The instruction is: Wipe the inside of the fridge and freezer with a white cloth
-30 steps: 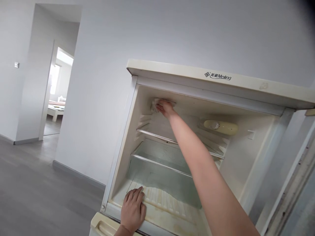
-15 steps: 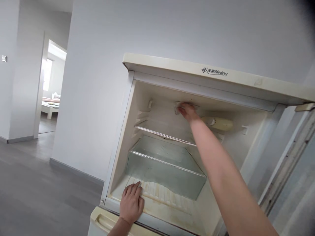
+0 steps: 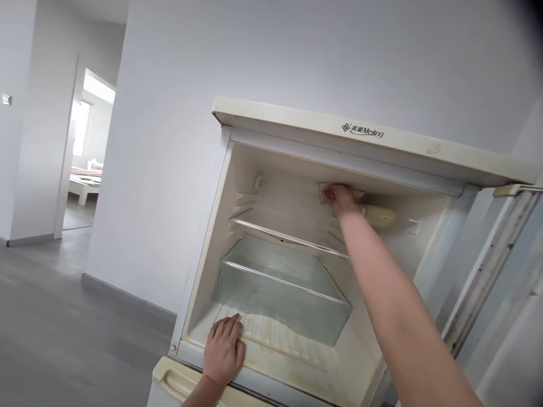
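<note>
An old cream fridge [image 3: 297, 121] stands open in front of me. My right hand [image 3: 339, 199] reaches deep inside and presses a small white cloth [image 3: 326, 188] against the ceiling at the back, close to the yellowed thermostat housing [image 3: 379, 215]. My left hand [image 3: 223, 350] lies flat with fingers spread on the ribbed floor at the compartment's front edge. A glass shelf [image 3: 288, 240] and a clear drawer [image 3: 280, 294] sit below my right arm.
The fridge door [image 3: 500, 294] hangs open on the right. A closed lower door with a handle [image 3: 173, 384] is under my left hand. Grey floor [image 3: 63, 316] stretches left to a doorway [image 3: 87, 147] into a bright room with a bed.
My right hand has slid the cloth rightward along the fridge's ceiling, from the left corner toward the thermostat housing. My left hand has stayed put on the front edge.
</note>
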A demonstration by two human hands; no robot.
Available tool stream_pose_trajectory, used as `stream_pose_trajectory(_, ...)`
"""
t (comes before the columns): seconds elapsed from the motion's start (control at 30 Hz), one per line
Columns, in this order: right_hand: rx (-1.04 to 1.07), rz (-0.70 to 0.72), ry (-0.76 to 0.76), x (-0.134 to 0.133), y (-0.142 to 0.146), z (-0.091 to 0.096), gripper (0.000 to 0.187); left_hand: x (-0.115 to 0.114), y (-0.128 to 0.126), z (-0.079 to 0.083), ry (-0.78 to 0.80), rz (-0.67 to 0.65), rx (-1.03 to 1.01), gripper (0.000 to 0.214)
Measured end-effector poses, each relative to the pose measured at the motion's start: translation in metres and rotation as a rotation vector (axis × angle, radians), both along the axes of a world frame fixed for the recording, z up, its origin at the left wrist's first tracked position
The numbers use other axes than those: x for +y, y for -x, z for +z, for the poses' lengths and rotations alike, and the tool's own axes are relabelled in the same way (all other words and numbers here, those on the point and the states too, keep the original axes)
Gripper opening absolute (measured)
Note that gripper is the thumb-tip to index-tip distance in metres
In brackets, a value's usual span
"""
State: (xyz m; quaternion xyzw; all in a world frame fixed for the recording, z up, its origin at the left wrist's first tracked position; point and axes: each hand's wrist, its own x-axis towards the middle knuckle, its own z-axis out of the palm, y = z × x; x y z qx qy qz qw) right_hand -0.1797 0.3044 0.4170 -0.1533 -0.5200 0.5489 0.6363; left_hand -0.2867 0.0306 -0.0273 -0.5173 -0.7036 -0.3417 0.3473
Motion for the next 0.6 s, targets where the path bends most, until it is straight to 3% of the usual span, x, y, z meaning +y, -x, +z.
stream_pose_trajectory(0.13, -0.035, 0.129, 0.036, -0.035, 0.047, 0.003, 0.023, 0.001, 0.003, -0.002, 0.004, -0.003, 0.009, 0.027)
stream_pose_trajectory(0.37, -0.098, 0.406, 0.001, -0.120, 0.125, 0.007, 0.017, 0.002, 0.004, -0.004, -0.003, -0.009, 0.025, 0.028)
stream_pose_trajectory(0.47, -0.113, 0.470, -0.020, -0.138, 0.134, 0.005, 0.012, 0.002, 0.005, -0.005, 0.005, -0.005, 0.014, 0.028)
stream_pose_trajectory(0.6, -0.100, 0.409, -0.026, -0.126, 0.115, 0.000, 0.010, 0.002, 0.005, -0.007, 0.017, -0.001, -0.008, 0.026)
